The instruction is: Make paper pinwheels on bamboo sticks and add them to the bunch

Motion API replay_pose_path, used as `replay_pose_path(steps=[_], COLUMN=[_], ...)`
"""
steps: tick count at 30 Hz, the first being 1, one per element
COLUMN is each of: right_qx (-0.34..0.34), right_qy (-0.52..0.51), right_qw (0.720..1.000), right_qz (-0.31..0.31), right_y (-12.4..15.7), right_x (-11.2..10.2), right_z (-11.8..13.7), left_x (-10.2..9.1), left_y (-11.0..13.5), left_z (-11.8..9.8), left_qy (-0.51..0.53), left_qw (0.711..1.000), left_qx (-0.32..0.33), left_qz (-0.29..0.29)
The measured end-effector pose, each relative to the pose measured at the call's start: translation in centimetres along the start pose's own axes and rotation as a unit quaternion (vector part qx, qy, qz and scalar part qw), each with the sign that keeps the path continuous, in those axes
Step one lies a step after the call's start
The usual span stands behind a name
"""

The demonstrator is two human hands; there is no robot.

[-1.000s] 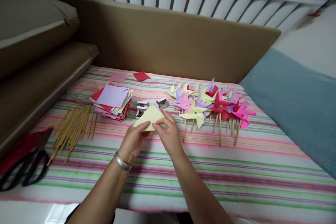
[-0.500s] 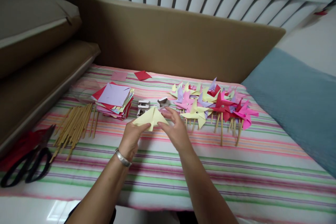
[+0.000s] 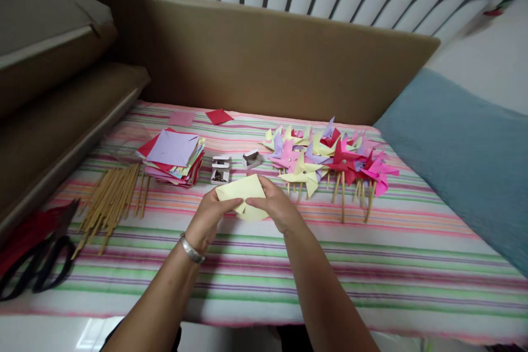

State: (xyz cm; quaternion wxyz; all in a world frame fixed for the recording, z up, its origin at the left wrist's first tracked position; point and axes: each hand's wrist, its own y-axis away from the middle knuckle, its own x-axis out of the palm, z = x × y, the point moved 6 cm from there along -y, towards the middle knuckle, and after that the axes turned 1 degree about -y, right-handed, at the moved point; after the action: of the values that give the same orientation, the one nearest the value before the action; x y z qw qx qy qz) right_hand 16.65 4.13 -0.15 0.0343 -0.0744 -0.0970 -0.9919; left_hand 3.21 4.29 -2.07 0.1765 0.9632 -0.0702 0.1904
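Note:
A pale yellow sheet of paper (image 3: 243, 191) is held between my two hands above the striped cloth, with slits and a curled lower flap showing. My left hand (image 3: 211, 214) grips its left side, thumb on top and fingers hidden beneath. On the right side, my right hand (image 3: 275, 203) pinches it, its thumb nearly meeting the left one at the middle. Just beyond the hands stand a small white box with dark bits in it (image 3: 221, 169) and another small open box (image 3: 252, 159). To their left lies a stack of coloured paper squares (image 3: 173, 149).
Finished paper pinwheels (image 3: 344, 160) on sticks lie to the right. A pile of wooden sticks (image 3: 109, 203) and black-handled scissors (image 3: 51, 258) lie left. Red (image 3: 219, 116) and pink (image 3: 181, 119) paper squares lie behind. A brown board (image 3: 264, 60) and stacked cushions (image 3: 61, 99) border the striped cloth (image 3: 371, 280).
The yellow paper has been turned and opened flatter, from a pointed, folded shape to a broad face. My right fingers have closed onto its right side. The view has shifted slightly.

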Motion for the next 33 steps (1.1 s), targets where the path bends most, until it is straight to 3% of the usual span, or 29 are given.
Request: replay_pose_path(steps=[4, 8, 15, 18, 21, 25, 29, 33], right_qx=[-0.015, -0.030, -0.054, -0.056, -0.148, -0.275, -0.307, -0.312], right_qy=[-0.049, -0.065, -0.056, 0.018, 0.170, 0.341, 0.393, 0.392], right_qw=[0.999, 0.996, 0.994, 0.993, 0.966, 0.898, 0.866, 0.865], right_qz=[-0.008, -0.057, -0.077, -0.100, -0.124, -0.023, 0.020, 0.019], right_y=[0.0, -0.2, -0.2, 0.0, 0.7, 1.8, 2.2, 2.0], right_x=[0.0, 0.1, 1.2, 0.6, -0.1, 1.7, 3.0, 3.1], right_z=[0.3, -0.1, -0.7, -0.4, 1.5, 3.1, 2.8, 2.6], left_x=[0.5, 1.2, 0.2, -0.9, -2.5, -4.1, -4.3, -3.7], left_y=[0.2, 0.0, -0.4, -0.6, -1.0, -1.1, -1.0, -0.9], left_z=[0.4, 1.2, 1.2, 0.4, -0.5, -1.6, -2.2, -2.0], left_qy=[0.053, 0.078, 0.096, 0.093, 0.096, 0.108, 0.113, 0.098], left_qw=[0.998, 0.996, 0.995, 0.995, 0.993, 0.989, 0.989, 0.992], left_qx=[-0.018, -0.021, -0.010, -0.004, 0.008, 0.024, 0.031, 0.023], left_qz=[0.010, 0.047, -0.008, -0.037, -0.074, -0.096, -0.092, -0.073])
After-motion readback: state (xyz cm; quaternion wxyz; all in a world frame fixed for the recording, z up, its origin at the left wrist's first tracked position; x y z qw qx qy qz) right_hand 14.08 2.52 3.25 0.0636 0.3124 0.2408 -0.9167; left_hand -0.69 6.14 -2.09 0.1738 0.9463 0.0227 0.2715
